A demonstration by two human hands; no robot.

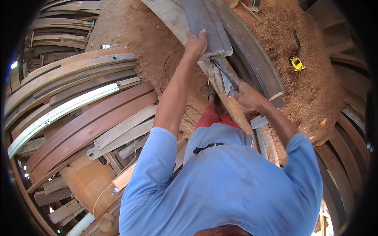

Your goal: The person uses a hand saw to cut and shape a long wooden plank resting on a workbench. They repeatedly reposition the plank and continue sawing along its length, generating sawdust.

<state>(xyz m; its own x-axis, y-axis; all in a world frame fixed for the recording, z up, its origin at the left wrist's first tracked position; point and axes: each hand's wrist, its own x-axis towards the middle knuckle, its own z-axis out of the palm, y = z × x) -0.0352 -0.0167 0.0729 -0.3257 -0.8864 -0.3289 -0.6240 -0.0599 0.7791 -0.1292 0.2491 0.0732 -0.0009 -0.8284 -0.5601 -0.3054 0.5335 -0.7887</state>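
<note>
My left hand (196,43) grips the near left edge of a dark grey wooden board (210,29), with the thumb over its upper face. My right hand (249,96), slightly blurred, is closed around a dark-handled tool (228,75) with a slim shaft. The tool's far end lies close to the board's near end; whether they touch I cannot tell, and its exact kind is unclear. Beneath the board, a large curved wooden piece (256,51) and a paler plank (167,17) extend away from me.
Stacked curved timbers (78,114) fill the left side, with a white strip (65,118) among them. A yellow tape measure (296,63) lies on sawdust (303,106) at the right. More curved boards (338,165) stand along the right edge. A cable (167,65) crosses the ground.
</note>
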